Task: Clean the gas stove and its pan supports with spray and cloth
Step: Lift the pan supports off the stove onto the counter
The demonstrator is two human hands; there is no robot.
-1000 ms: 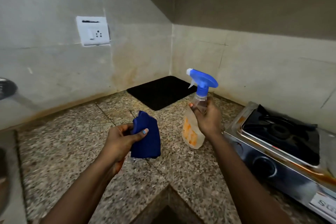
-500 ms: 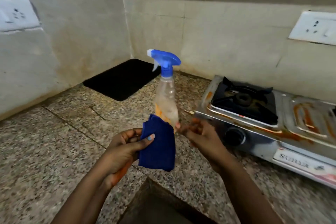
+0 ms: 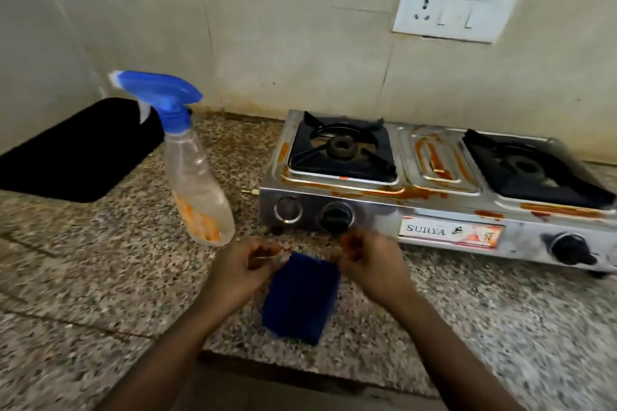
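Change: the spray bottle (image 3: 197, 173) was in the right hand a second ago; it now stands alone on the counter (image 3: 83, 260), at 10 o'clock from the hands. The stove (image 3: 434, 197), then only partly seen, now shows both burners.
Cloth: the blue cloth (image 3: 300, 297) was held by the left hand alone; now it hangs between both hands, at 6 o'clock from the stove's left knob (image 3: 335, 217).
Left hand: the left hand (image 3: 240, 272) has fingers curled, pinching the cloth's upper left corner.
Right hand: the right hand (image 3: 370, 264) has fingers bent at the upper right corner; blur hides whether it grips.
Hard to see: the stove's right end is cut off by the frame edge; both hands are smeared by motion.
Surface: speckled granite, with a black mat (image 3: 76, 150) at 9 o'clock from the stove.
Room: stained tiled wall with a white socket plate (image 3: 454, 12) at 12 o'clock above the stove, whose top carries orange stains.
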